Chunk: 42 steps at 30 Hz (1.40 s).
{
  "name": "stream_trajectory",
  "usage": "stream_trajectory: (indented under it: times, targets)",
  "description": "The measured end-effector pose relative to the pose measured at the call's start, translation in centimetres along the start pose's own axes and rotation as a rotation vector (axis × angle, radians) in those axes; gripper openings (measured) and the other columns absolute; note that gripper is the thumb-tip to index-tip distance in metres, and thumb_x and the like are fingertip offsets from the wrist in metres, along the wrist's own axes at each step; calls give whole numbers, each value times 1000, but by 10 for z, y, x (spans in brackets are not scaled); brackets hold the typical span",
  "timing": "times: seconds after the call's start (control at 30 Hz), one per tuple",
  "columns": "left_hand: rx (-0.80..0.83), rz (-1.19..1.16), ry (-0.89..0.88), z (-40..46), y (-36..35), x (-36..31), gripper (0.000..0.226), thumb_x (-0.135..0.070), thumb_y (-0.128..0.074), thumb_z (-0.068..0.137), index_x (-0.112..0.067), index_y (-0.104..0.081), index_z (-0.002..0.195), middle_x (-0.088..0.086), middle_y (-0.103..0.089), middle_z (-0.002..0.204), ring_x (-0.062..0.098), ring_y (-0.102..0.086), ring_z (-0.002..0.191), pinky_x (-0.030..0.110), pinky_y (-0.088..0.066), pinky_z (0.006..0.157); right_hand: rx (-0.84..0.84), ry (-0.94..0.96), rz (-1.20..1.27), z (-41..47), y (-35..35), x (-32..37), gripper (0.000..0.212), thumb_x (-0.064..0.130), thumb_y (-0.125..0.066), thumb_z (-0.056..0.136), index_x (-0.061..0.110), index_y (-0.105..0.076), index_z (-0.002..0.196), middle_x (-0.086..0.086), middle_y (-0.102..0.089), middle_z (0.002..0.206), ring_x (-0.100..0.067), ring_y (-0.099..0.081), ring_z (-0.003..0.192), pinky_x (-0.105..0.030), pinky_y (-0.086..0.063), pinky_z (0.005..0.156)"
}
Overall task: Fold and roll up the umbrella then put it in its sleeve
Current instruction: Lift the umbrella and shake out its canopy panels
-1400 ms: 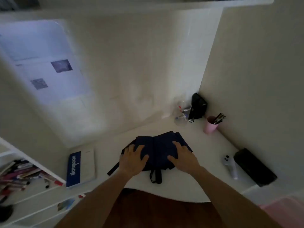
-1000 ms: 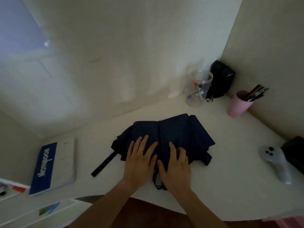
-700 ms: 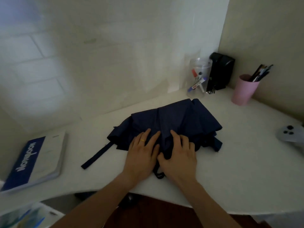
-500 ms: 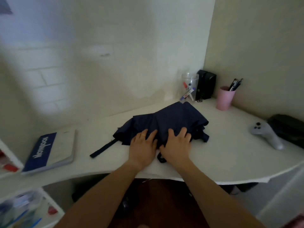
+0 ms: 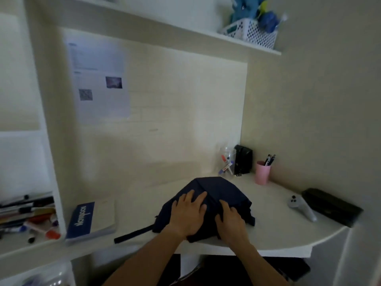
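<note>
The dark navy umbrella [image 5: 218,190] lies collapsed on the white desk [image 5: 274,234], its fabric loosely bunched. Its closing strap [image 5: 134,234] trails out to the left along the desk. My left hand [image 5: 188,213] lies flat on the left half of the fabric, fingers spread and pressing down. My right hand [image 5: 231,221] sits on the right half near the desk's front edge, its fingers curled into a fold of the cloth. The handle and shaft are hidden under fabric and hands. I cannot make out a sleeve with certainty.
A blue-and-white notebook [image 5: 90,220] lies to the left. At the back right stand a clear cup of markers [image 5: 226,164], a black box [image 5: 244,159] and a pink pen cup [image 5: 262,172]. A grey controller [image 5: 301,207] and a black oblong case [image 5: 332,207] lie on the right.
The view has tilted up and pulled back. My right hand went from lying flat to curling its fingers into the fabric. My left hand shifted slightly further up the cloth.
</note>
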<state>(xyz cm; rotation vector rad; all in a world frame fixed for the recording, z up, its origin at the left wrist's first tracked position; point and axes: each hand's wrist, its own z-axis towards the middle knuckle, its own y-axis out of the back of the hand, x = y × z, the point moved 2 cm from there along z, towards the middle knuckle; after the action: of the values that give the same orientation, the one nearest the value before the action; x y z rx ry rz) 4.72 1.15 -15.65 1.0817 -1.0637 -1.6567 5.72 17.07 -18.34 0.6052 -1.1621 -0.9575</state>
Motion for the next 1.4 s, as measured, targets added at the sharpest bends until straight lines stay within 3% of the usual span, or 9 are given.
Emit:
stream_trajectory:
  times: [0.23, 0.3, 0.43, 0.57, 0.7, 0.83, 1.13, 1.3, 1.4]
  targets:
    - [-544, -38, -95, 6, 114, -50, 54, -59, -15, 104, -50, -12, 157, 1, -15, 170, 27, -17, 156, 54, -20, 123, -583, 171, 317, 11, 88, 44, 64, 15, -65, 92, 26, -40, 151, 6, -55, 108, -13, -57, 63, -33, -51, 51]
    - [-646, -56, -175, 4, 146, -63, 53, -58, -16, 104, -52, -6, 156, -1, -14, 170, 23, -14, 156, 53, -20, 124, -569, 161, 604, 20, 118, 56, 62, 12, -65, 94, 36, -42, 147, 19, -59, 98, -7, -61, 64, -34, -52, 59]
    - [-791, 10, -254, -5, 189, -77, 55, -58, -19, 105, -50, -4, 157, -1, -13, 170, 23, -11, 157, 49, -20, 125, -495, 8, 1118, 40, 149, 68, 35, 24, -68, 94, 46, -62, 120, -2, -77, 95, -18, -67, 75, -32, -51, 65]
    - [-796, -36, -216, -4, 209, -73, 56, -62, -17, 103, -55, 0, 155, -2, -12, 171, 25, -15, 156, 50, -31, 118, -605, -31, 1197, 43, 167, 67, 31, 24, -68, 94, 29, -60, 123, -4, -73, 98, -24, -68, 88, -37, -53, 81]
    - [-817, 14, -180, -4, 227, -69, 57, -63, -13, 101, -52, -3, 156, 0, -21, 168, 25, -28, 150, 47, -39, 111, -594, -26, 1289, 42, 185, 64, 13, 12, -66, 94, 24, -62, 92, -13, -70, 83, -27, -67, 75, -38, -49, 69]
    - [-830, 73, -152, -4, 234, -70, 58, -61, -14, 101, -46, -13, 157, 6, -33, 164, 26, -40, 141, 45, -41, 107, -668, 54, 1364, 32, 202, 78, 4, 16, -67, 93, 18, -64, 93, -2, -72, 70, -29, -68, 71, -29, -45, 58]
    - [-854, 23, -205, -15, 237, -74, 55, -59, -23, 102, -44, -25, 155, 5, -37, 161, 24, -39, 143, 43, -33, 115, -381, 218, 1440, 24, 209, 83, 16, 10, -64, 94, 15, -68, 109, -15, -75, 94, -27, -67, 87, -41, -53, 74]
    - [-941, -396, -105, -14, 260, -43, 60, -54, -40, 97, -30, -33, 151, -1, -38, 159, 23, -33, 146, 50, -33, 118, -121, 167, 1772, 23, 211, 70, 33, 26, -68, 79, 11, -59, 107, -13, -57, 86, -13, -55, 48, -20, -36, 32]
    - [-866, -600, -162, -15, 276, -29, 57, -49, -53, 94, -36, -38, 148, -9, -50, 149, 16, -45, 137, 46, -41, 113, 32, 178, 1919, 19, 210, 66, 31, 25, -66, 77, 7, -58, 101, -11, -56, 87, -6, -57, 40, -17, -41, 29]
